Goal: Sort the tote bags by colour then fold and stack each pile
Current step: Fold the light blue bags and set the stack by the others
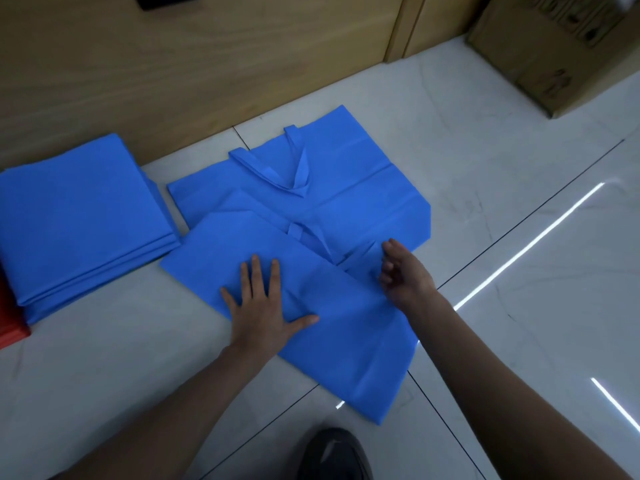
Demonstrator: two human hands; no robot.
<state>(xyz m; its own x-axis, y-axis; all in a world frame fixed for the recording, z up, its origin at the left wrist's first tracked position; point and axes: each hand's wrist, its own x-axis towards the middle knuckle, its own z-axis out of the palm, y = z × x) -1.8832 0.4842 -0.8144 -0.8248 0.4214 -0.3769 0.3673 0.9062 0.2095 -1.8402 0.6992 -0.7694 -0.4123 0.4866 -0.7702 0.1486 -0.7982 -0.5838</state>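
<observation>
A blue tote bag lies flat on the tiled floor in front of me, over a second spread blue tote bag whose handles show at its middle. My left hand presses flat on the near bag with fingers spread. My right hand hovers at the bag's right edge by a handle, fingers loosely curled; whether it pinches the fabric is unclear. A stack of folded blue bags sits at the left.
A red thing shows at the far left edge beside the stack. A wooden wall panel runs behind the bags. A cardboard box stands at the top right. A dark shoe is at the bottom.
</observation>
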